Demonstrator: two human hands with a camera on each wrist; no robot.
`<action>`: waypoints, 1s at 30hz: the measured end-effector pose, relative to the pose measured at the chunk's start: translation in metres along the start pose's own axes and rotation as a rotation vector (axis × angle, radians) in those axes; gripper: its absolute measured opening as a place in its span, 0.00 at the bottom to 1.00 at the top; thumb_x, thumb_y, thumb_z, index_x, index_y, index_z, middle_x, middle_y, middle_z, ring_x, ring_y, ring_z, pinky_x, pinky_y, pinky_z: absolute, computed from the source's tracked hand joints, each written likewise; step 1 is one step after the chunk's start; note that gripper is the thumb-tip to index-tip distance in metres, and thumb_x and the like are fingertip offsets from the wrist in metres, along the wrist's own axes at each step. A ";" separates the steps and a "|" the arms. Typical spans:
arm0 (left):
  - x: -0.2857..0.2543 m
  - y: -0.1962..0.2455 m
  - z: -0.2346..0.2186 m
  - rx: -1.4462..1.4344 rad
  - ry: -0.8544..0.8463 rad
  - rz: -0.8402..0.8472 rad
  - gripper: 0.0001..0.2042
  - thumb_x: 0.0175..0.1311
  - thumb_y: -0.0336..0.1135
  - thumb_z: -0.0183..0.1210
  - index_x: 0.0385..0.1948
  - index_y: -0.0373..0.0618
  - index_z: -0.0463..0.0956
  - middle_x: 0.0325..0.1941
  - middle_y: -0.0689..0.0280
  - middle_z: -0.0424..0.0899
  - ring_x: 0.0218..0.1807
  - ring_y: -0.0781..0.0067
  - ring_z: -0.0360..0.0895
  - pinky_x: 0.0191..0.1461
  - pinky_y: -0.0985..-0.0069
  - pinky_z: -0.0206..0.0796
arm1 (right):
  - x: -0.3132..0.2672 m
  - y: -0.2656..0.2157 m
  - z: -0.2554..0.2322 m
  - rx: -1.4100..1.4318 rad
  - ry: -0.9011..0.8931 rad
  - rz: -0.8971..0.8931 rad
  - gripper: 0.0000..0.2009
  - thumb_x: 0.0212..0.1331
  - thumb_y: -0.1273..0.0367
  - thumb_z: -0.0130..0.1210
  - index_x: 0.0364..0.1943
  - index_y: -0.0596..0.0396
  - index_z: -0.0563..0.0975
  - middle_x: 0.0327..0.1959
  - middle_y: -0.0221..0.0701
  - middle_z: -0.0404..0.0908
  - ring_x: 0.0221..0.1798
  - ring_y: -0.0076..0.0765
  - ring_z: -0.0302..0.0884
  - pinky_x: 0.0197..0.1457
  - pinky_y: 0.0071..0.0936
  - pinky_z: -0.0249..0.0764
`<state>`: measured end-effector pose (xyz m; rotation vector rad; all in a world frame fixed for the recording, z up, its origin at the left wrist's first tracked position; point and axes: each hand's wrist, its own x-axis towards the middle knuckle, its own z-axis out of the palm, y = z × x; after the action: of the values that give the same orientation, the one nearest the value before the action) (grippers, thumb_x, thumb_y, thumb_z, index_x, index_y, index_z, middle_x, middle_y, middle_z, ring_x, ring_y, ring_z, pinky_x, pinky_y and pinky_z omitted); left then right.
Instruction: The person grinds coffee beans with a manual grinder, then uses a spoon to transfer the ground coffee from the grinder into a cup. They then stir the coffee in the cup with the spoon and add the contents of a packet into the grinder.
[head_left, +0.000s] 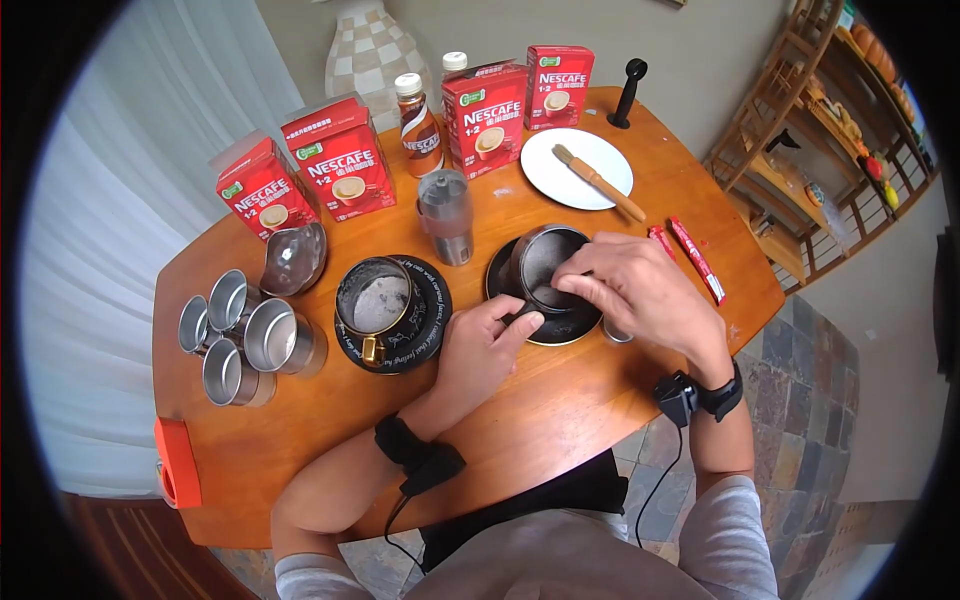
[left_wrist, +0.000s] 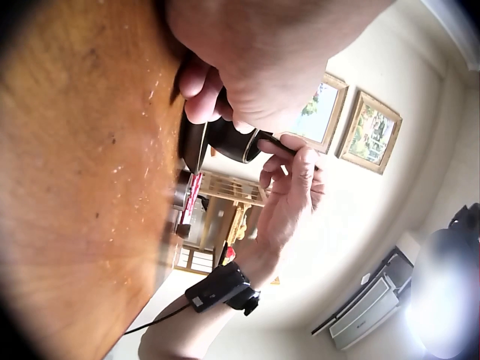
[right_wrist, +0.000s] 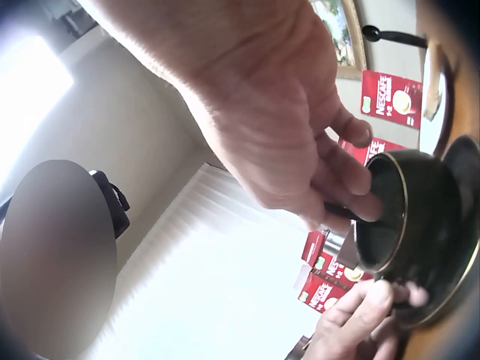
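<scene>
My left hand [head_left: 482, 345] pinches the near side of a black cup [head_left: 548, 258] with a thin gold rim, where its handle would be; the fingers hide that spot. The cup stands on a black saucer [head_left: 565, 328]. Over its mouth, my right hand [head_left: 640, 290] has its fingertips bent down inside the rim. They pinch a thin dark handle [right_wrist: 343, 212], whose lower end is hidden in the cup. To the left, a second black cup [head_left: 378, 302] with a gold handle holds pale powder or foam, on a black saucer [head_left: 432, 318] with white lettering.
Several metal cups [head_left: 275, 335] and a shiny curved dish [head_left: 294, 258] stand at left. A grey tumbler [head_left: 446, 215] is behind the cups. Red Nescafe boxes [head_left: 345, 160] and bottles [head_left: 420, 130] line the back. A brush [head_left: 598, 182] lies on a white plate [head_left: 560, 160]; red sachets [head_left: 697, 260] lie at right.
</scene>
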<state>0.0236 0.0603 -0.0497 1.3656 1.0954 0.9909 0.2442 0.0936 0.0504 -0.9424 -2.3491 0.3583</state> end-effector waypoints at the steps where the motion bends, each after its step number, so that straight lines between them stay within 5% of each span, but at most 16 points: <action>1: 0.000 0.001 0.000 0.024 -0.002 0.008 0.09 0.74 0.32 0.65 0.44 0.33 0.84 0.23 0.73 0.80 0.19 0.87 0.70 0.22 0.83 0.59 | 0.001 0.003 -0.002 -0.023 0.032 -0.007 0.08 0.69 0.68 0.63 0.41 0.59 0.84 0.35 0.41 0.85 0.40 0.53 0.81 0.47 0.44 0.78; 3: 0.001 0.000 0.001 0.033 0.001 0.026 0.09 0.74 0.32 0.65 0.44 0.34 0.84 0.23 0.73 0.80 0.19 0.87 0.70 0.22 0.83 0.59 | 0.005 -0.003 -0.006 -0.106 0.157 -0.017 0.08 0.69 0.68 0.62 0.40 0.59 0.84 0.34 0.40 0.84 0.40 0.52 0.81 0.47 0.45 0.78; 12: 0.000 -0.005 0.004 0.112 0.031 0.090 0.12 0.73 0.34 0.67 0.45 0.32 0.83 0.21 0.72 0.78 0.19 0.87 0.70 0.22 0.81 0.60 | -0.008 -0.012 -0.015 -0.315 -0.042 -0.104 0.05 0.66 0.70 0.64 0.37 0.57 0.81 0.32 0.36 0.81 0.39 0.46 0.80 0.42 0.43 0.77; 15: 0.000 -0.006 0.004 0.124 0.035 0.122 0.14 0.73 0.35 0.67 0.47 0.31 0.82 0.21 0.72 0.78 0.19 0.87 0.70 0.23 0.81 0.61 | 0.000 -0.013 -0.012 -0.354 0.157 -0.088 0.05 0.66 0.70 0.63 0.37 0.57 0.81 0.32 0.35 0.81 0.39 0.45 0.79 0.40 0.42 0.77; 21: -0.001 0.000 0.003 0.155 0.037 0.116 0.15 0.73 0.37 0.68 0.47 0.32 0.83 0.22 0.69 0.80 0.20 0.86 0.72 0.23 0.80 0.62 | -0.015 -0.017 -0.008 -0.432 0.021 0.004 0.05 0.67 0.70 0.64 0.38 0.57 0.83 0.33 0.35 0.84 0.39 0.45 0.81 0.38 0.42 0.77; 24: -0.001 -0.001 0.003 0.165 0.039 0.143 0.14 0.73 0.38 0.67 0.47 0.33 0.83 0.23 0.68 0.82 0.20 0.85 0.73 0.23 0.80 0.62 | -0.024 -0.020 -0.002 -0.218 0.078 0.088 0.06 0.68 0.70 0.63 0.38 0.59 0.84 0.31 0.36 0.84 0.36 0.47 0.82 0.39 0.41 0.77; 30: 0.001 -0.004 0.002 0.167 0.024 0.144 0.13 0.74 0.37 0.67 0.46 0.34 0.84 0.25 0.68 0.83 0.20 0.85 0.74 0.23 0.80 0.64 | -0.035 -0.019 0.032 0.152 0.319 0.409 0.11 0.76 0.68 0.58 0.40 0.63 0.85 0.30 0.37 0.89 0.26 0.33 0.82 0.32 0.34 0.78</action>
<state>0.0257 0.0607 -0.0534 1.5895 1.1298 1.0405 0.2355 0.0547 0.0188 -1.3000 -1.8110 0.4974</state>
